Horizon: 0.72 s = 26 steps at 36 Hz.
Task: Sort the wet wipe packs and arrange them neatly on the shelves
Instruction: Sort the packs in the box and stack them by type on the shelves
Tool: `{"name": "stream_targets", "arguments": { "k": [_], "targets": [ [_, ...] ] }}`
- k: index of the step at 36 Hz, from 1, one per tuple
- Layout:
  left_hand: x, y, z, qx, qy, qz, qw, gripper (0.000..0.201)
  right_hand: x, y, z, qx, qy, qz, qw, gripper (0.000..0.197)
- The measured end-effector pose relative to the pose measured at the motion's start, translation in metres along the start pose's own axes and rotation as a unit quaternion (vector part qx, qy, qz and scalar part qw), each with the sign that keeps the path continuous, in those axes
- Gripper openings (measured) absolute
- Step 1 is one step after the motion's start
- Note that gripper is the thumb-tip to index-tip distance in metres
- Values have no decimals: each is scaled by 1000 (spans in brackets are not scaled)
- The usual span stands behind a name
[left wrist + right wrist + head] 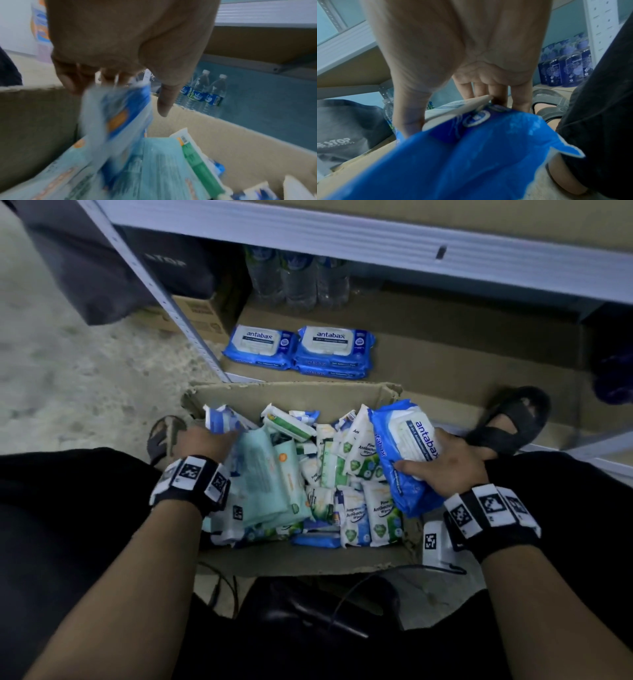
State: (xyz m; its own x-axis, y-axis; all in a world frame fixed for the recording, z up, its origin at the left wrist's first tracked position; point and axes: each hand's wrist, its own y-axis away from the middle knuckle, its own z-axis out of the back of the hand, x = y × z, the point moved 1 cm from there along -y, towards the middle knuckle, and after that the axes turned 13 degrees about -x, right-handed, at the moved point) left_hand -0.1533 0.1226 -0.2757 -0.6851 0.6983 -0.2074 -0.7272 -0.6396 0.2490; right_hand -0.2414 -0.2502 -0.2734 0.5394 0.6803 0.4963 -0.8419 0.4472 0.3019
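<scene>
An open cardboard box [294,392] on the floor between my knees holds several mixed wet wipe packs: teal, green-white and blue. My right hand [440,462] grips a blue antabax pack [399,440] tilted on edge over the box's right side; in the right wrist view the thumb and fingers [498,93] clamp that blue pack [471,155]. My left hand [209,440] reaches into the far left corner, where its curled fingers [75,81] hold a blue-and-white pack [120,112]. Two low stacks of antabax packs [301,350] lie on the bottom shelf [445,361].
Water bottles [294,278] stand at the back of the bottom shelf, under a grey upper shelf beam [376,244]. A slanted shelf upright [164,299], a dark bag [102,268] and a carton [195,316] are at left. Sandalled feet [510,419] flank the box. Dark blue bottles [565,70] stand at right.
</scene>
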Motion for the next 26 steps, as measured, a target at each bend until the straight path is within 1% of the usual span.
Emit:
{"name": "stream_targets", "arguments": {
  "k": [1, 2, 3, 4, 5, 6, 8, 9, 11, 12, 13, 15, 17, 19, 21, 22, 24, 26],
  "targets": [
    [2, 1, -3, -27, -30, 12, 999, 94, -2, 1, -1, 3, 8, 7, 1000, 80],
    [2, 6, -5, -65, -56, 2, 996, 100, -2, 2, -1, 7, 21, 13, 1000, 79],
    [-2, 12, -7, -105, -70, -26, 992, 100, -2, 5, 0, 10, 32, 14, 999, 75],
    [-8, 17, -10, -129, -72, -64, 987, 97, -2, 8, 1, 13, 40, 11, 999, 72],
    [-16, 24, -15, -133, -70, -106, 983, 93, -3, 11, 2, 14, 45, 8, 999, 70],
    [-26, 31, -22, -116, -66, -153, 979, 88, -4, 13, 2, 13, 49, 3, 999, 70],
    [-48, 48, -40, -48, -51, -252, 965, 74, -8, 17, 1, 7, 54, 2, 998, 71],
    [-58, 58, -50, -2, -34, -290, 956, 68, -11, 18, 1, 3, 52, 1, 999, 72],
    [-77, 79, -71, 101, 5, -333, 937, 65, -16, 20, 3, 0, 39, -6, 999, 72],
    [-86, 89, -81, 142, 17, -344, 928, 67, -19, 20, 5, 3, 34, -13, 999, 70],
    [-93, 98, -91, 166, 26, -351, 921, 71, -22, 21, 7, 6, 30, -22, 999, 69],
    [-105, 113, -111, 192, 32, -351, 916, 80, -29, 22, 10, 10, 20, -35, 999, 65],
    [-112, 121, -130, 198, 21, -337, 920, 94, -36, 22, 14, 4, 10, -43, 999, 67],
    [-116, 124, -142, 171, 5, -318, 932, 102, -39, 22, 19, 2, 0, -60, 998, 59],
    [-119, 123, -147, 148, -34, -291, 945, 103, -41, 20, 23, 2, 1, -70, 998, 46],
    [-120, 121, -146, 148, -56, -285, 945, 99, -41, 18, 25, 1, -1, -74, 997, 44],
    [-119, 116, -148, 162, -72, -295, 939, 89, -43, 15, 25, -8, -2, -77, 997, 49],
    [-115, 110, -147, 181, -81, -311, 930, 89, -42, 14, 23, -19, -15, -69, 997, 54]
  ]
}}
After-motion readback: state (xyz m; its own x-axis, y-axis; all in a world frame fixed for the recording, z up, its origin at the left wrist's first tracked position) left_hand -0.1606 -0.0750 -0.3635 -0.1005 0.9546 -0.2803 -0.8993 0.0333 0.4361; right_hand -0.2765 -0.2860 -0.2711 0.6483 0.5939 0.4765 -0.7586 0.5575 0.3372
